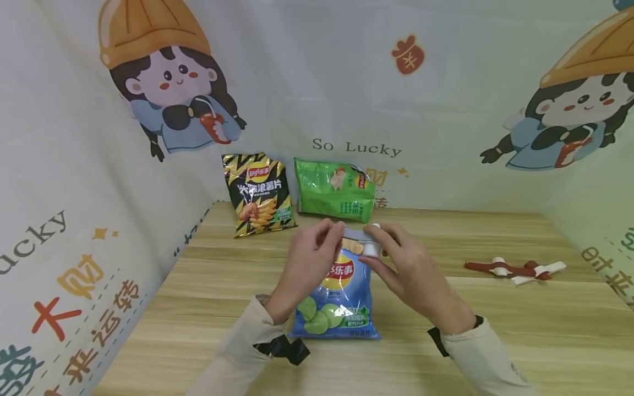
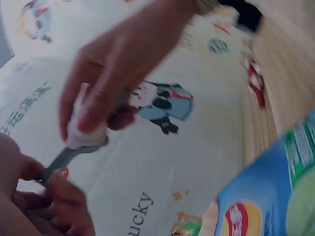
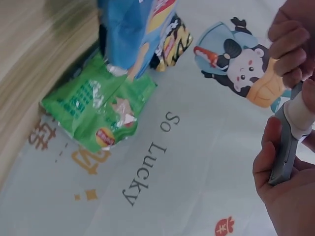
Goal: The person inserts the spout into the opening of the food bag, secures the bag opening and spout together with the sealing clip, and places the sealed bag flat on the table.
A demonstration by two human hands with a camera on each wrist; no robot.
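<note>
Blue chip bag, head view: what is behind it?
Farther back, a black-and-yellow bag and a green bag sit by the printed cloth. The blue chip bag, left hand and right hand cover the tabletop directly behind, so anything there cannot be seen in that view.

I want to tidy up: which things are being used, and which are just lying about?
Being used:
- gray-and-white clip
- blue chip bag, probably

Not in use now:
- black-and-yellow chip bag
- green chip bag
- red-and-white clips

The dim left-wrist view blurs the right hand at eleven o'clock; glare flecks the right-wrist view's green bag at nine.
</note>
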